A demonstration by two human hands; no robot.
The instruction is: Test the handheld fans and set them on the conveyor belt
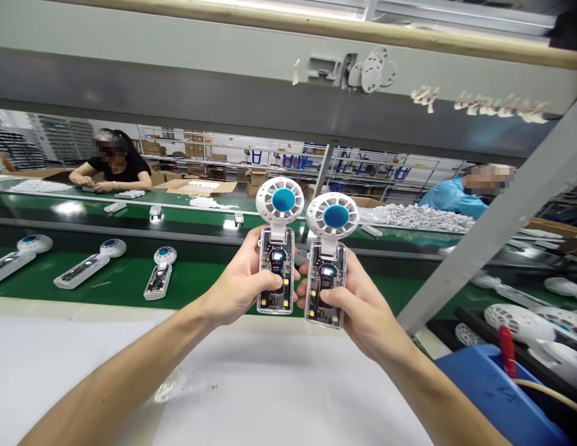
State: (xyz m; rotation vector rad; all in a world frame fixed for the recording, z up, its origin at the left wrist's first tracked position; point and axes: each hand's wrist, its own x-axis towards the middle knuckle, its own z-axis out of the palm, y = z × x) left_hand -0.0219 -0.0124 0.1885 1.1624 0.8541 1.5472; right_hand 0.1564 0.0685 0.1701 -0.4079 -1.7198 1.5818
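Two white handheld fans with blue hubs and clear fronts are held upright side by side above the front edge of the worktable. My left hand [244,282] is closed round the left fan [276,297], its thumb on the dark front panel below a lit display. Round the right fan [324,310] my right hand [362,300] is wrapped, the thumb pressing on that front too. The round heads nearly touch each other. Fingers behind both bodies are partly hidden.
Three similar fans, one of them here [158,272], lie on the green conveyor [106,296]. A blue bin [483,384] with a red-handled tool stands at the right, near more fan parts. A slanted metal post [493,217] rises there. Two people sit beyond the line.
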